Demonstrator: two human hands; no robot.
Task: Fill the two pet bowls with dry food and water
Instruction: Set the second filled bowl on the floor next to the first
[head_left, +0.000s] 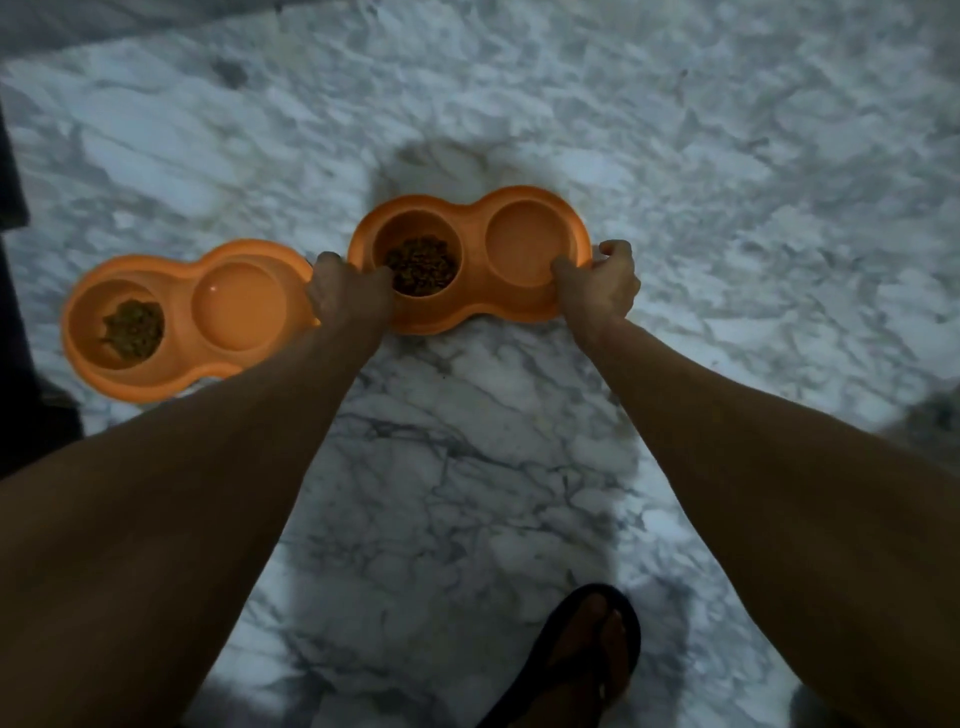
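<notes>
Head view is looking down at a white marble floor (467, 467) veined with grey. Nearest to us, we are standing with one foot in a dark sandal (582, 665) at the bottom edge. From there both of our bare forearms are reaching forward. Our left hand (348, 291) is gripping the left end of the right-hand orange double bowl (470, 270), with the thumb hooked over the rim of its left well, which is holding dry food (422, 264). Our right hand (605, 283) is closed on the right end of the same bowl, fingers curled over the outer edge and thumb lying in the right well; that well is looking pale and smooth, and we cannot tell whether water is in it. Just beside it, to the left, a second orange double bowl (182, 317) is sitting on the floor, carrying kibble (132, 328) in its left well and a glossy surface in its right well. Dim light is blurring the far floor.
</notes>
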